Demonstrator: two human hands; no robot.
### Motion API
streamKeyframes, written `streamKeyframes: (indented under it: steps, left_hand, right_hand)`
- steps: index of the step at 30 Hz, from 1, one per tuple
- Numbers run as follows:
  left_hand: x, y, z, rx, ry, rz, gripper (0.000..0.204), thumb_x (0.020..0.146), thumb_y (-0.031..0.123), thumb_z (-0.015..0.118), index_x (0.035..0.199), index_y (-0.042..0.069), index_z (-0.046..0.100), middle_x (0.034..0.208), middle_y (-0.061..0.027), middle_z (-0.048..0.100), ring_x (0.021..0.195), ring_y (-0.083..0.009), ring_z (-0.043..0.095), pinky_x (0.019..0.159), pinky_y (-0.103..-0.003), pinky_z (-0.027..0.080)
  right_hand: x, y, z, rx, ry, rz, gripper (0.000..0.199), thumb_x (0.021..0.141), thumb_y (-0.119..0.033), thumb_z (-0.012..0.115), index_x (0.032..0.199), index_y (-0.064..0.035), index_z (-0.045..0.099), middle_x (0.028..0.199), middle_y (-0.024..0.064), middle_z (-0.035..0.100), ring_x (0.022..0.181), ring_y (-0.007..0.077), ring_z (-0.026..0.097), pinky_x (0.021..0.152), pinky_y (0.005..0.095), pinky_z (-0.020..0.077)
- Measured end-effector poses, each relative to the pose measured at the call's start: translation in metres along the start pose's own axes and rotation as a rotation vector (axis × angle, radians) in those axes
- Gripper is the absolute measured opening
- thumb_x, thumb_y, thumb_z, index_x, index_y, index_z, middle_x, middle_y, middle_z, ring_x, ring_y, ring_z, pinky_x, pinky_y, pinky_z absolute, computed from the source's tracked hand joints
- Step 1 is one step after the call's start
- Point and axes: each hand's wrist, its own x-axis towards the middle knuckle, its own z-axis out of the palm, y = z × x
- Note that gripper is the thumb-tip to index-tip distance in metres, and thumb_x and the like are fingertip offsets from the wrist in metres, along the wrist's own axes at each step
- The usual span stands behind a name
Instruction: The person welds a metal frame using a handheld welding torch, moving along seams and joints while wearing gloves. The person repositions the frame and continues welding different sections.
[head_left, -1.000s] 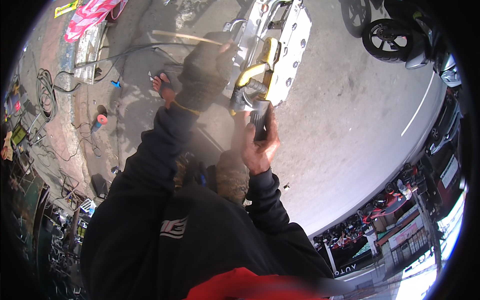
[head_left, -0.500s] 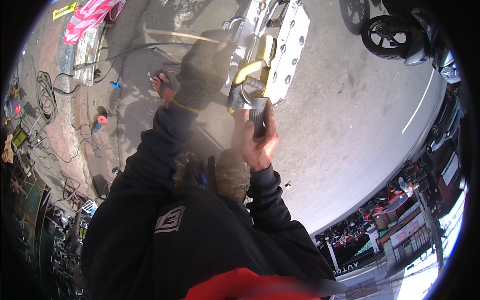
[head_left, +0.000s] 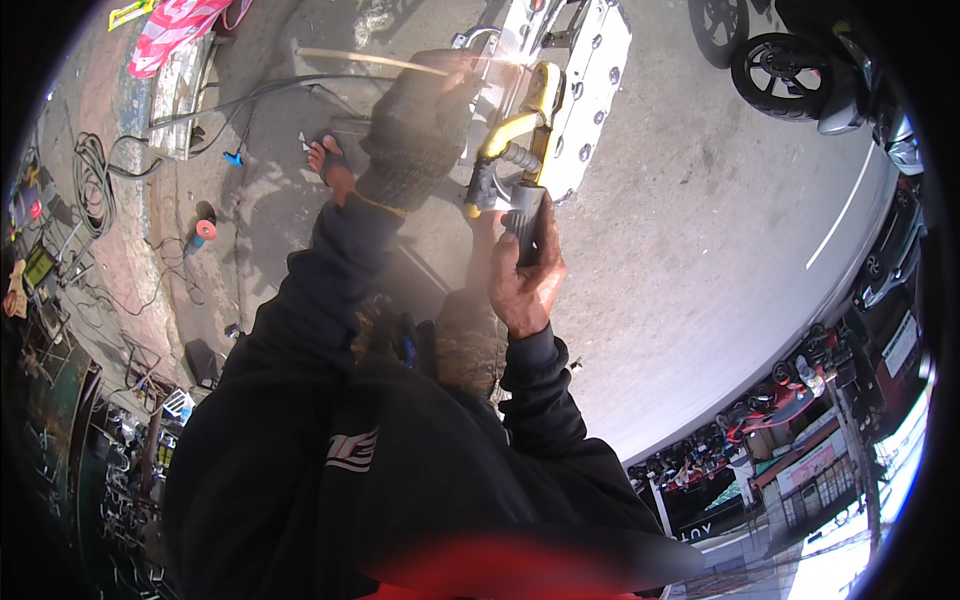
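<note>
My left hand (head_left: 415, 130), in a dark knit glove, is closed around a thin tan rod (head_left: 370, 60) beside a long silver metal part (head_left: 590, 110). The glove is hazy and its fingers are partly blurred. Bare, my right hand (head_left: 527, 285) wraps around the dark ribbed cylindrical handle (head_left: 526, 225) of a tool. A yellow-and-black curved piece (head_left: 510, 135) with a grey coil stands just beyond that handle, over the part's near end; how the two join is hidden. The part has a row of round holes along its right edge. A faint pinkish glow shows near my glove's fingertips.
A foot in a sandal (head_left: 330, 160) is on the pavement at left. Cables (head_left: 93, 185) lie coiled farther left, near an angle grinder (head_left: 203, 233) and a pink-striped bag (head_left: 175, 38). A motorcycle wheel (head_left: 782, 76) stands at the upper right.
Both hands, the tool and the metal part appear slightly farther right, as does the motorcycle. A pinkish glow now shows by the gloved fingertips. Both grips look the same.
</note>
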Motion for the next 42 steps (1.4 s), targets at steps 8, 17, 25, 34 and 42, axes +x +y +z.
streamKeyframes:
  steps: [8, 17, 25, 34, 42]
  left_hand:
    - [0.0, 0.002, -0.001, -0.043, -0.018, -0.018, 0.042, 0.08, 0.002, 0.067, 0.122, 0.007, 0.067, 0.119, -0.0105, 0.071, 0.094, -0.0317, 0.069, 0.08, -0.041, 0.057]
    - [0.004, 0.004, -0.002, 0.124, 0.041, 0.056, 0.016, 0.089, 0.008, 0.071, 0.105, 0.004, 0.073, 0.104, -0.0106, 0.07, 0.088, -0.0252, 0.07, 0.073, -0.034, 0.058]
    - [0.002, 0.006, -0.002, -0.073, 0.051, -0.101, 0.019, 0.09, 0.009, 0.072, 0.107, 0.003, 0.071, 0.101, -0.0116, 0.071, 0.086, -0.0275, 0.07, 0.072, -0.035, 0.057]
    - [0.001, 0.007, 0.0, 0.032, 0.054, -0.076, 0.016, 0.091, 0.009, 0.069, 0.106, 0.004, 0.071, 0.102, -0.0118, 0.071, 0.086, -0.0269, 0.07, 0.075, -0.035, 0.057]
    - [0.003, 0.006, -0.002, 0.136, 0.036, 0.043, 0.016, 0.09, 0.007, 0.069, 0.105, 0.006, 0.073, 0.104, -0.0112, 0.071, 0.086, -0.027, 0.07, 0.075, -0.034, 0.058]
  right_hand:
    - [-0.002, 0.003, 0.002, -0.022, 0.025, -0.033, 0.064, 0.09, -0.004, 0.056, 0.148, 0.0153, 0.038, 0.136, 0.0365, 0.057, 0.129, 0.039, 0.059, 0.108, 0.0407, 0.0458]
    - [-0.004, 0.01, 0.002, -0.046, 0.016, -0.027, 0.065, 0.093, -0.013, 0.056, 0.151, 0.0105, 0.038, 0.138, 0.0289, 0.058, 0.127, 0.0293, 0.059, 0.104, 0.0384, 0.0487]
    - [-0.004, 0.002, 0.001, -0.004, -0.009, 0.02, 0.066, 0.09, -0.005, 0.056, 0.149, 0.0148, 0.036, 0.137, 0.0366, 0.056, 0.129, 0.0386, 0.059, 0.108, 0.0403, 0.0459]
    - [-0.002, 0.009, 0.001, -0.035, 0.002, -0.041, 0.064, 0.095, -0.015, 0.056, 0.153, 0.0064, 0.038, 0.136, 0.0254, 0.06, 0.124, 0.0288, 0.06, 0.103, 0.0389, 0.0488]
    - [-0.002, 0.009, 0.0, -0.039, -0.009, -0.037, 0.064, 0.092, -0.008, 0.056, 0.149, 0.0134, 0.037, 0.135, 0.033, 0.058, 0.127, 0.0354, 0.06, 0.106, 0.04, 0.047]
